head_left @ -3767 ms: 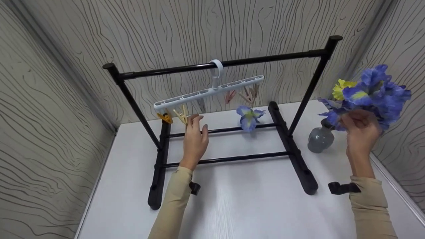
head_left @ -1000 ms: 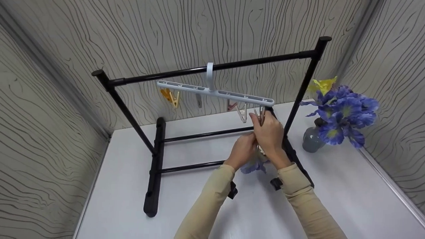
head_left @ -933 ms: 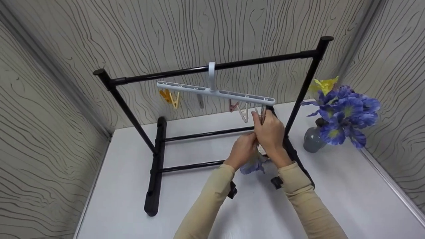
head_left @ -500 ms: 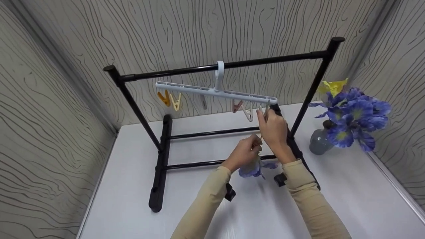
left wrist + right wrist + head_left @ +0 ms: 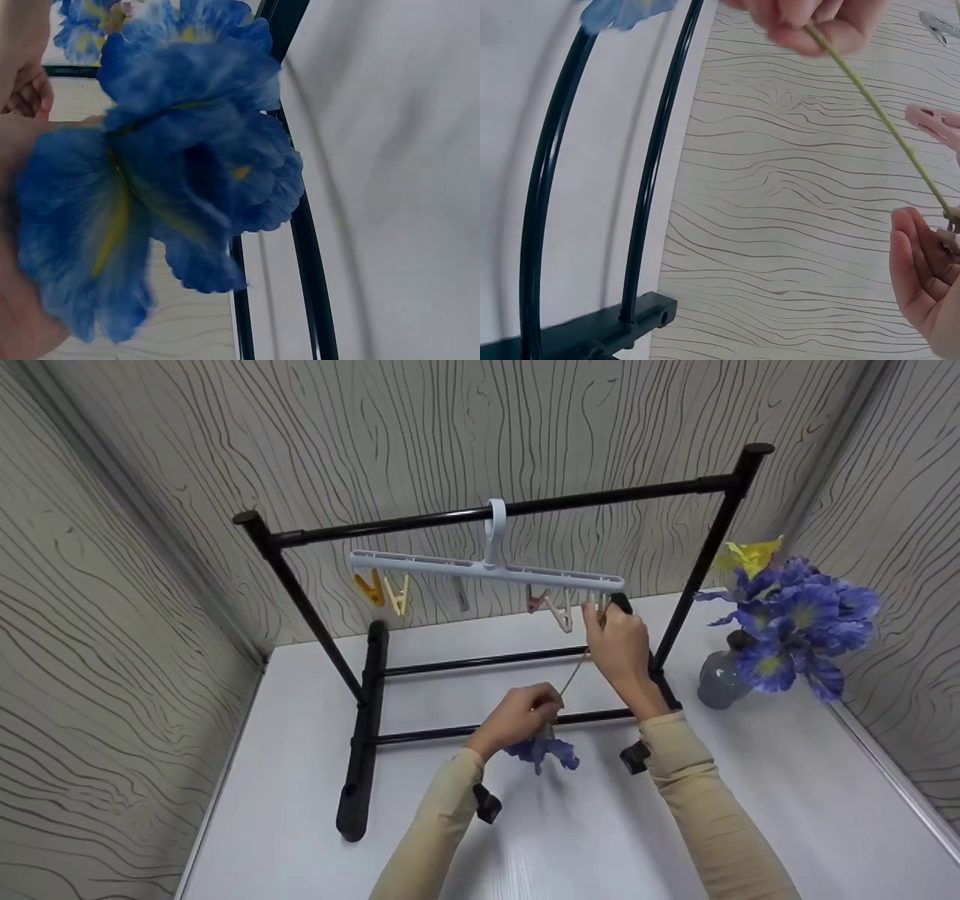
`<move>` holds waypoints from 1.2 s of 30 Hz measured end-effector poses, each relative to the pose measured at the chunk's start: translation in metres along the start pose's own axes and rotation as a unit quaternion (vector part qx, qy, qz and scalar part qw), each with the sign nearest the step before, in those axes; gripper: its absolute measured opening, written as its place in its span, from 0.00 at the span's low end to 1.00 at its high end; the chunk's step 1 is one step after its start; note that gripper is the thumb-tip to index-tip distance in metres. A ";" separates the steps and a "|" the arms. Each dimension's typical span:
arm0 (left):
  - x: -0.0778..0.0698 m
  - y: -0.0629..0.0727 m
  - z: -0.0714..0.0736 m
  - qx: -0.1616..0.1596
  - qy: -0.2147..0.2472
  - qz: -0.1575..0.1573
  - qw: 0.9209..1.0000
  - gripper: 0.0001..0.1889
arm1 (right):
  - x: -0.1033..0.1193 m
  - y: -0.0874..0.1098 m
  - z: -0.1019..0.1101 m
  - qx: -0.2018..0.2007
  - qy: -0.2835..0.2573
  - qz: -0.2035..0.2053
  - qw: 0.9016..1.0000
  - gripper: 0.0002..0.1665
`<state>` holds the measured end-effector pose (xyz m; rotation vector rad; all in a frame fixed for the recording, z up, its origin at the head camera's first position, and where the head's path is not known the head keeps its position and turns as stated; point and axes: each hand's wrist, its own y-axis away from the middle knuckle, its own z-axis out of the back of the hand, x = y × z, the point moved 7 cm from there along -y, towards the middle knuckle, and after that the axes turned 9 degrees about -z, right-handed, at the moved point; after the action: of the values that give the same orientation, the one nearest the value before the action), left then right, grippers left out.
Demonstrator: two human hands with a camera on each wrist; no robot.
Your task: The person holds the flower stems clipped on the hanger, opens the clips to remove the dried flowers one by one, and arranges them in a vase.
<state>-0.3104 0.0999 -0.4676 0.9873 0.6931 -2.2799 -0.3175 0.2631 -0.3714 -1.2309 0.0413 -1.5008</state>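
My left hand [image 5: 517,716] grips the green stem [image 5: 889,127] of a blue artificial iris [image 5: 180,150], whose bloom hangs head down below the hand over the rack's lower bars. From there the stem slants up to a pale clothespin [image 5: 948,238] at the right end of the light-blue hanger [image 5: 420,562]. My right hand [image 5: 621,645] pinches that clothespin, its fingers partly covering it in the head view. The stem's upper end meets the clothespin in the right wrist view. The hanger hooks over the top bar of a black rack [image 5: 600,499] and tilts down to the right.
Other clothespins dangle from the hanger: an orange one [image 5: 369,587], a yellow one [image 5: 397,596], a grey one [image 5: 460,594] and pinkish ones [image 5: 561,613]. At the right a grey vase [image 5: 721,679] holds blue irises [image 5: 802,615] and a yellow flower [image 5: 754,556].
Earlier, my right hand held the iris bunch, which now stands in the vase. My left hand left the yellow clothespin, took the hanging iris's stem, and has just moved left and down with it.
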 end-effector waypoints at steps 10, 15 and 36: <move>0.019 0.030 0.015 0.073 -0.027 0.033 0.996 0.08 | -0.016 -0.004 -0.013 0.048 -0.087 -0.124 0.987 0.24; 0.027 0.046 0.020 0.091 -0.044 0.054 0.993 0.07 | -0.021 -0.008 -0.014 0.082 -0.089 -0.145 0.982 0.21; -0.012 0.036 0.040 0.002 -0.398 -0.032 0.917 0.04 | -0.017 0.044 -0.036 0.365 0.077 -0.043 0.927 0.33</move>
<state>-0.2988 0.0514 -0.4433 -0.0215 0.3571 -2.4452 -0.3147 0.2391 -0.4254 -0.5166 -0.4381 -1.4836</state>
